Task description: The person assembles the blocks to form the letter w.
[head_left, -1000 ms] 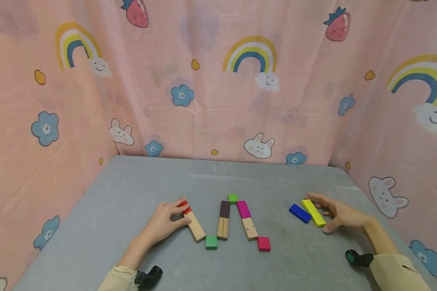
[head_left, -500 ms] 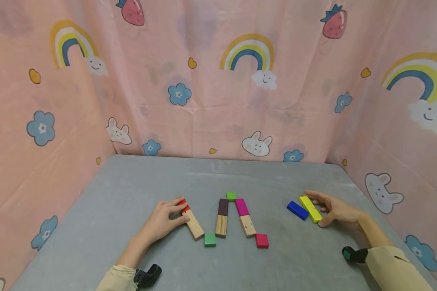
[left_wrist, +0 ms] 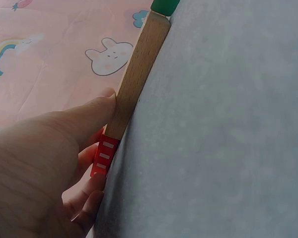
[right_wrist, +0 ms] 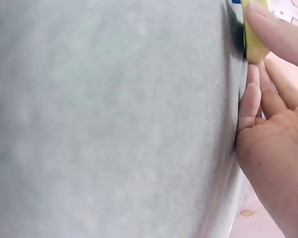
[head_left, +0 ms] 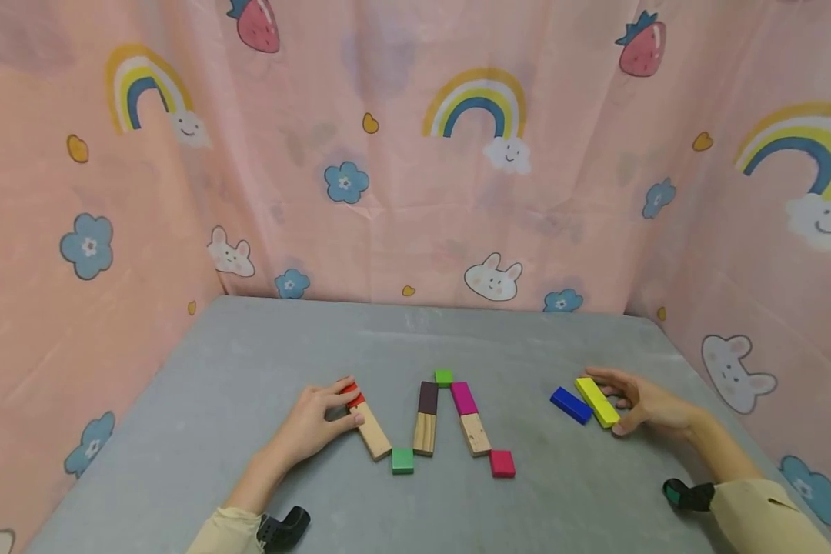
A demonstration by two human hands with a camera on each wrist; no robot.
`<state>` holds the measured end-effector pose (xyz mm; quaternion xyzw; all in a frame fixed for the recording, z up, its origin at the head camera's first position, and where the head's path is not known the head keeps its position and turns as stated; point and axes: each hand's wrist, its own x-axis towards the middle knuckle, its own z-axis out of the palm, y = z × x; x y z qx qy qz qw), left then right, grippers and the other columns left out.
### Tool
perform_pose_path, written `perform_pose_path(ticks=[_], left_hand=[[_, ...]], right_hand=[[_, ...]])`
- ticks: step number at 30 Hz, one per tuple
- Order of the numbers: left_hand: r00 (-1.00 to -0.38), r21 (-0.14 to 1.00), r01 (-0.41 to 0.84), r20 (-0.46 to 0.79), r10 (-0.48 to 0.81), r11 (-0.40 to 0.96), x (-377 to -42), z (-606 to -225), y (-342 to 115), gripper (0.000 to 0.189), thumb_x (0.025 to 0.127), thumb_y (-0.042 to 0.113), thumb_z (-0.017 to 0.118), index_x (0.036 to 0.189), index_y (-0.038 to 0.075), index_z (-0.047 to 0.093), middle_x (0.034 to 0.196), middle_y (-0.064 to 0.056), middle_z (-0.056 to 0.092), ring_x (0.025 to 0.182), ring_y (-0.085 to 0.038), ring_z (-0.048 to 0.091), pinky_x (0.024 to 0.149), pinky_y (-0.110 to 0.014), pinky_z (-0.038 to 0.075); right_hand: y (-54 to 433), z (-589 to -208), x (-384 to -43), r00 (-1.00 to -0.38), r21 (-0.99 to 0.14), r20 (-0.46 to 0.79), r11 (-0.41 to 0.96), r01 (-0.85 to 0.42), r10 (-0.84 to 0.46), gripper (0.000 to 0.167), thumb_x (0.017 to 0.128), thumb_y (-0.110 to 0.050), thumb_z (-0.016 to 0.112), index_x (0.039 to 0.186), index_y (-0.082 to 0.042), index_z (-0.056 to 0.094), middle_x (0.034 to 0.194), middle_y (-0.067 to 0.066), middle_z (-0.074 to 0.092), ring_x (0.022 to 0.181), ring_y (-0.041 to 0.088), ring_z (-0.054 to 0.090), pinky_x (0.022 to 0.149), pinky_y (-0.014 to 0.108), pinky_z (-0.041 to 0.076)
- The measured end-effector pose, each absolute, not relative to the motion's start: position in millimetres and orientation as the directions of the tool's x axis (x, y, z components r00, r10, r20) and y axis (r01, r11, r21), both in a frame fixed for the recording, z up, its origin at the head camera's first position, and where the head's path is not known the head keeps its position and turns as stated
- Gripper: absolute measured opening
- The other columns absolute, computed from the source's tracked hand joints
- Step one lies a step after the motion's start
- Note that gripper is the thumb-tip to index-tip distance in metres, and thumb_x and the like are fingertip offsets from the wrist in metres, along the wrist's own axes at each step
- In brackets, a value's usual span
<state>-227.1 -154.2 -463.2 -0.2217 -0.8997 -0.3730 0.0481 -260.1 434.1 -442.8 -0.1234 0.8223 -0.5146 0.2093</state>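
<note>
In the head view my left hand (head_left: 310,419) has thumb and fingers along a wooden block with a red end (head_left: 372,435), which lies slanted on the table. The left wrist view shows the thumb on the bare wood and the fingers around the red end (left_wrist: 105,153). A green block (head_left: 402,461) meets its near end. On the right, my right hand (head_left: 654,404) holds a yellow block (head_left: 598,402) by its ends, thumb at the near one. In the right wrist view the yellow block (right_wrist: 256,49) shows only partly. Beside it lies a blue block (head_left: 571,405).
Continuing the zigzag are a dark-and-wood block (head_left: 425,419), a light green block (head_left: 444,378), a magenta-and-wood block (head_left: 470,419) and a red block (head_left: 502,464). The grey table (head_left: 318,331) ends at a pink patterned curtain (head_left: 402,231).
My right thumb has come in against the near end of the yellow block, which has shifted slightly away from me. The left hand and the zigzag blocks stay put.
</note>
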Motion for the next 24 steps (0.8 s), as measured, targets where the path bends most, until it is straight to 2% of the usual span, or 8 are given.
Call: perform_pose_path(ticks=[4,8,12,16,18,21,24], left_hand=[[-0.890,0.650,0.452,0.281,0.360,0.611,-228,-466,-155,0.053,0.088,0.032,0.076,0.132,0.005,0.064,0.148,-0.008,0.046,0.118,-0.032,0.044,0.093,-0.052,0.038],[-0.891,0.646,0.448,0.269,0.365,0.618,-228,-465,-155,0.053,0.088,0.033,0.076,0.132,0.005,0.063,0.149,-0.006,0.045,0.118,-0.031,0.043,0.094,-0.051,0.038],[-0.892,0.643,0.445,0.256,0.372,0.624,-228,-464,-154,0.055,0.089,0.035,0.075,0.134,0.006,0.062,0.150,-0.006,0.044,0.118,-0.031,0.043,0.095,-0.051,0.038],[-0.895,0.644,0.440,0.254,0.367,0.626,-228,-464,-154,0.054,0.089,0.034,0.075,0.133,0.006,0.063,0.150,-0.005,0.044,0.118,-0.031,0.043,0.094,-0.050,0.038],[-0.894,0.649,0.441,0.255,0.368,0.621,-228,-464,-154,0.054,0.088,0.034,0.075,0.133,0.006,0.063,0.150,-0.006,0.044,0.118,-0.031,0.043,0.095,-0.051,0.038],[-0.891,0.647,0.449,0.269,0.367,0.616,-228,-465,-154,0.053,0.088,0.034,0.075,0.132,0.005,0.064,0.149,-0.007,0.045,0.118,-0.031,0.043,0.095,-0.052,0.037],[-0.892,0.649,0.447,0.267,0.366,0.615,-228,-467,-154,0.053,0.088,0.034,0.076,0.131,0.005,0.064,0.149,-0.007,0.046,0.118,-0.031,0.044,0.095,-0.052,0.037]], right_hand=[[432,-438,-258,-0.888,-0.911,-0.220,0.411,0.038,-0.403,0.099,0.074,0.003,0.079,0.155,0.000,0.022,0.154,0.023,0.024,0.122,0.018,0.042,0.093,0.030,0.043],[431,-434,-255,-0.905,-0.920,-0.193,0.390,0.034,-0.379,0.098,0.075,0.004,0.078,0.155,0.000,0.021,0.155,0.026,0.020,0.128,0.032,0.039,0.094,0.034,0.044],[428,-428,-247,-0.943,-0.918,-0.150,0.397,0.021,-0.297,0.098,0.076,0.002,0.077,0.155,-0.003,0.021,0.156,0.027,0.015,0.131,0.047,0.032,0.100,0.055,0.037],[414,-418,-234,-0.977,-0.913,-0.101,0.407,0.015,-0.190,0.099,0.079,-0.003,0.078,0.157,-0.007,0.018,0.157,0.026,0.012,0.129,0.050,0.026,0.096,0.073,0.024],[401,-412,-226,-0.987,-0.912,-0.069,0.410,0.004,-0.146,0.100,0.081,-0.006,0.080,0.158,-0.008,0.016,0.157,0.026,0.013,0.128,0.049,0.028,0.096,0.074,0.021],[376,-404,-215,-0.994,-0.908,-0.034,0.418,-0.013,-0.104,0.102,0.081,-0.011,0.082,0.158,-0.008,0.015,0.156,0.025,0.019,0.124,0.044,0.035,0.097,0.070,0.026],[351,-402,-204,-0.996,-0.908,-0.036,0.418,-0.003,-0.086,0.102,0.081,-0.014,0.083,0.158,-0.006,0.015,0.154,0.023,0.024,0.119,0.039,0.042,0.097,0.060,0.033]])
